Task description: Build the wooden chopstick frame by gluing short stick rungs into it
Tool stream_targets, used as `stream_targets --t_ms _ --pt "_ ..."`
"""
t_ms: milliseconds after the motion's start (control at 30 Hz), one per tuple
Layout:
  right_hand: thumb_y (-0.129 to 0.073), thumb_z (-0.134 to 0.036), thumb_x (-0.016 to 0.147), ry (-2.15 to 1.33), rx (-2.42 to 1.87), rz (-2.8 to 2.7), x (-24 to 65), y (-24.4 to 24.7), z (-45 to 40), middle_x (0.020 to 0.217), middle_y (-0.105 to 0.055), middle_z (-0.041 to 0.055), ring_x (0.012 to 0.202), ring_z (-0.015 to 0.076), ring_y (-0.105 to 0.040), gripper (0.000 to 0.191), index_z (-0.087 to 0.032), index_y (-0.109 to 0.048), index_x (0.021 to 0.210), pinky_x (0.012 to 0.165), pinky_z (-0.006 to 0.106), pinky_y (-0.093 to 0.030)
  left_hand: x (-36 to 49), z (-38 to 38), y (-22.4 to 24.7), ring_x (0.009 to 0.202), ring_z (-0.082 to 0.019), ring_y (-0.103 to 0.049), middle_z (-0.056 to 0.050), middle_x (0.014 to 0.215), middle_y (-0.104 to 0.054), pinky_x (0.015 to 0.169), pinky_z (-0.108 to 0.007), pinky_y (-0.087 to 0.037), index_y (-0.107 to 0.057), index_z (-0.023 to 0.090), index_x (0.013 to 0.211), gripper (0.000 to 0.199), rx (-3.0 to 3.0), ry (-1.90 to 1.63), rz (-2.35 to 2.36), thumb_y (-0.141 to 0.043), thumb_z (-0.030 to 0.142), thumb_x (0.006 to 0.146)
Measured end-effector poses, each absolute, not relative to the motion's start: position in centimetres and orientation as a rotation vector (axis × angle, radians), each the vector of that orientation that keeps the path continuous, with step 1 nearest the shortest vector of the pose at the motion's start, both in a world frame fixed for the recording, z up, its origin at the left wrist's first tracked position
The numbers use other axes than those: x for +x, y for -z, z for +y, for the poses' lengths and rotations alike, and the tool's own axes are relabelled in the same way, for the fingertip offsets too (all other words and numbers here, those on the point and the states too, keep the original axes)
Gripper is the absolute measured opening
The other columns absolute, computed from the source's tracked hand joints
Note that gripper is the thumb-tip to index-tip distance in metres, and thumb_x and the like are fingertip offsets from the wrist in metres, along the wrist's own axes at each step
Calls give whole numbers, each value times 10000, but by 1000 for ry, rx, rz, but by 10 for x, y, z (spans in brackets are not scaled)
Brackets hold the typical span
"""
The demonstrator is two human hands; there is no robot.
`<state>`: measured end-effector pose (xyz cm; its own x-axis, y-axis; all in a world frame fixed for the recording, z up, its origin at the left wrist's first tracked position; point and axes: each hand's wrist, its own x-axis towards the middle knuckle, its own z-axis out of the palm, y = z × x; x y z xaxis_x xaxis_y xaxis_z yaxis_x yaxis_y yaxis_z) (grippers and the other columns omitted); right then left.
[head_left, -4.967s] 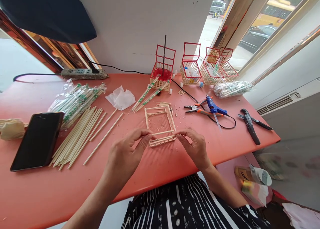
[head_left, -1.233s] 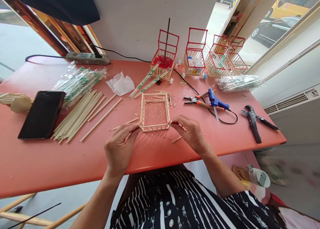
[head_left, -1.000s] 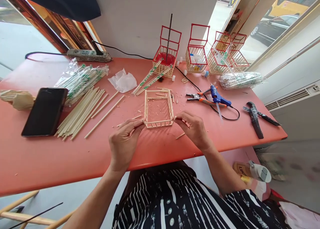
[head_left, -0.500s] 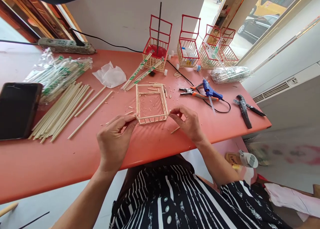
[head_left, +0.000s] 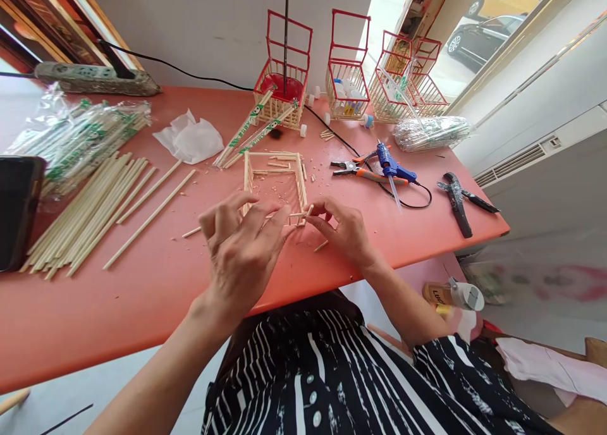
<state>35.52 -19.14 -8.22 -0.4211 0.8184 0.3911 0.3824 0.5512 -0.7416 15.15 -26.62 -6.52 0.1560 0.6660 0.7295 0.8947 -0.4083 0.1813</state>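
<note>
Left hand [head_left: 241,245] has moved from the near left corner to over the front of the stick box [head_left: 300,183], can't tell if holding | right hand [head_left: 344,229] pinches near right corner | box on red table [head_left: 142,315], sides look done | no red bars on it, unlike carts [head_left: 348,109] behind

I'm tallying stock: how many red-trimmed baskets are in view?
4: a leftmost basket, a second basket beside it, then a third basket and fourth basket overlapping near the window. More may be hidden.
</note>
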Motion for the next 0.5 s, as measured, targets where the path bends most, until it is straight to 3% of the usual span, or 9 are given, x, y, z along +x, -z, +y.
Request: stream_targets --t_ms 200,500 --pt "-633 -352 1048 -761 -972 -2026 353 83 -194 914 -770 15 796 133 -682 168 -212 -724 1032 756 240 -530 161 -252 64 1278 -359 -614 -117 1138 -785 1029 -519 -392 -780 246 1138 212 -2205 1024 -1525 -615 201 1012" --pt "-652 -370 1039 -763 -1035 -1995 351 80 -196 882 -749 11 765 131 -652 183 -209 -706 973 764 251 -530 163 -242 65 1081 -321 -660 -119 972 -779 918 -468 -463 -798 210 1026 239 -2325 944 -1467 -559 196 1031"
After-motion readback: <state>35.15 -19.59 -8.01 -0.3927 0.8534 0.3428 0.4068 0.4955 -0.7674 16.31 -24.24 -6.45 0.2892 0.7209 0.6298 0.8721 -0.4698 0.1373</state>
